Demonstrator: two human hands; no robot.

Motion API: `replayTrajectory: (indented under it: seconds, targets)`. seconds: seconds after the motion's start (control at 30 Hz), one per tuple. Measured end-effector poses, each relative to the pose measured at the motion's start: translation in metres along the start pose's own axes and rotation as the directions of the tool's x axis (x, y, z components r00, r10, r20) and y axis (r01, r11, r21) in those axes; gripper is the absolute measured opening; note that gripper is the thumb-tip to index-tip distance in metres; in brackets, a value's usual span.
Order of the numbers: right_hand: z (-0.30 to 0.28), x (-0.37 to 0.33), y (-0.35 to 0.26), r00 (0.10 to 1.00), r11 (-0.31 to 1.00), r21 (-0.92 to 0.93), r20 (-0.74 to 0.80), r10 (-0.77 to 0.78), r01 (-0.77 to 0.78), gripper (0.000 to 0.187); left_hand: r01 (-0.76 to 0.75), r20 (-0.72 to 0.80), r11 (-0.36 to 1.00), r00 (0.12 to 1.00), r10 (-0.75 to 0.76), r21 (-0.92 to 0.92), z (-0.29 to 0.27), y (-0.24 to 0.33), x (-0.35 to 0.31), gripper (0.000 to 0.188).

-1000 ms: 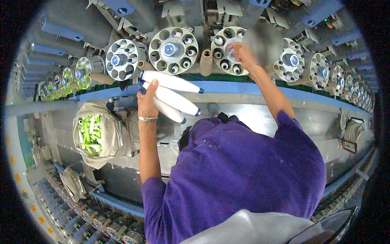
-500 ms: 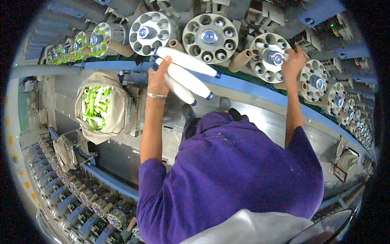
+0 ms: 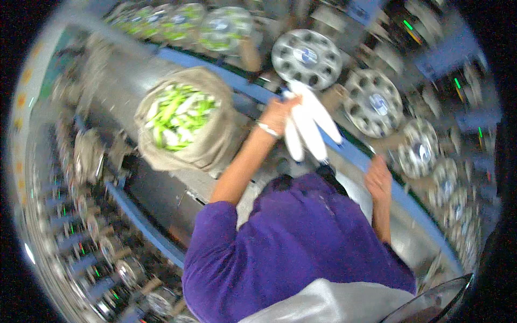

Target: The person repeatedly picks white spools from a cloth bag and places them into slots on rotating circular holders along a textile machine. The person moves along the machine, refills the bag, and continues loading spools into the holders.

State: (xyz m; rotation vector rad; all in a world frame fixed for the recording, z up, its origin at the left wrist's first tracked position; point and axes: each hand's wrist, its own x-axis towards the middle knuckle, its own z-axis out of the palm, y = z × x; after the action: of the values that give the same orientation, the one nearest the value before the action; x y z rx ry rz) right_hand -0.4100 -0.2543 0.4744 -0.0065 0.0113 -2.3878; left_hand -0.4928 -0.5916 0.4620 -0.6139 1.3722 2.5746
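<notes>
My left hand is closed around the ends of three white yarn bobbins, which fan out down and to the right with dark tips. They hang just in front of a round grey magazine with a ring of holes and a blue centre. My right hand is off the machine, near the blue rail; its fingers are smeared by motion, and I see nothing clearly in them. Closest to it are another round magazine and a further one.
On the left stands a beige cloth sack filled with green and white bobbins. Magazines with green bobbins line the far left of the machine. Behind the sack runs a second machine row with a blue rail.
The view has turned left and blurred. My right hand has come away from the magazine and moved back toward me. My left hand still holds the white yarn bobbins.
</notes>
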Motion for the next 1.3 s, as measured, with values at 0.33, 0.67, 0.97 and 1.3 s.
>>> replayTrajectory:
  seconds: [0.33,0.67,0.97,1.3]
  targets:
    - [-0.028,0.071,0.028,0.802,0.264,-0.905,-0.419,-0.426,-0.332,0.035,-0.137,0.195,0.959,0.977,0.09,0.246,0.047,-0.001,0.005,0.028]
    - [-0.104,0.11,-0.083,0.643,0.933,0.146,-0.758,-0.109,0.329,0.042,-0.188,0.124,0.981,0.976,0.18,0.051,0.038,0.021,0.032,0.036]
    - [-0.011,0.137,-0.057,0.766,-0.248,-0.968,0.132,-0.629,-0.036,0.012,-0.261,0.149,0.952,0.96,0.238,0.162,0.053,0.021,0.044,0.04]
    - [0.018,0.16,-0.042,0.913,-0.538,-0.829,0.087,-0.398,-0.156,0.058,-0.22,0.206,0.966,0.96,0.19,0.133,0.094,0.017,0.05,0.054]
